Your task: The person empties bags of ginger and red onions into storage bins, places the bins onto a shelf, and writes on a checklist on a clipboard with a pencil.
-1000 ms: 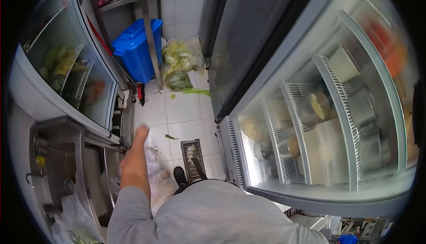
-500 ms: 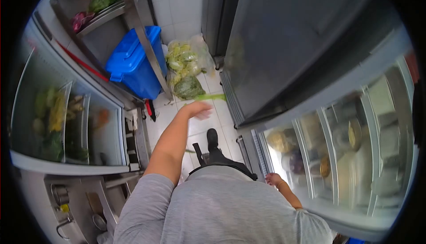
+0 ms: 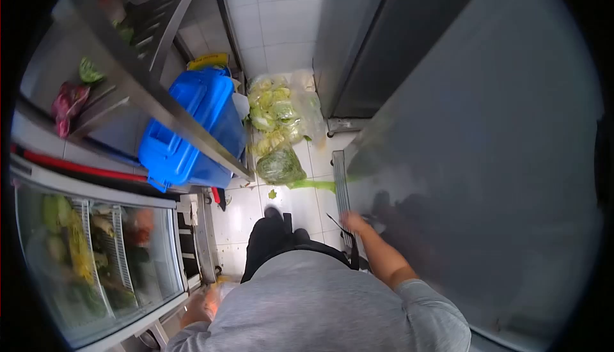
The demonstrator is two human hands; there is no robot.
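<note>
My right hand [image 3: 353,221] is low beside the large grey metal door or cabinet side [image 3: 473,160], near a dark strap hanging at my waist; its fingers are too small and blurred to read. At my left side, my left hand [image 3: 206,304] is partly hidden by my shirt, close to a clear plastic bag [image 3: 224,288] with something orange; whether it grips the bag is unclear. Ahead on the tiled floor lie bags of pale green leafy vegetables [image 3: 276,109], a darker green bagged bundle [image 3: 281,165] and a green stalk [image 3: 313,185].
A blue lidded bin [image 3: 192,128] stands under a metal shelf [image 3: 147,90] at the left, with a purple vegetable [image 3: 68,106] on the shelf. Below is a glass-door fridge [image 3: 96,250] holding vegetables. A red-and-black object [image 3: 219,197] lies near the shelf's foot.
The view has moved forward towards the bin and floor bags. The fridge interior at the right has left view. My left hand has gone from in front down to my side; my right hand has come forward.
</note>
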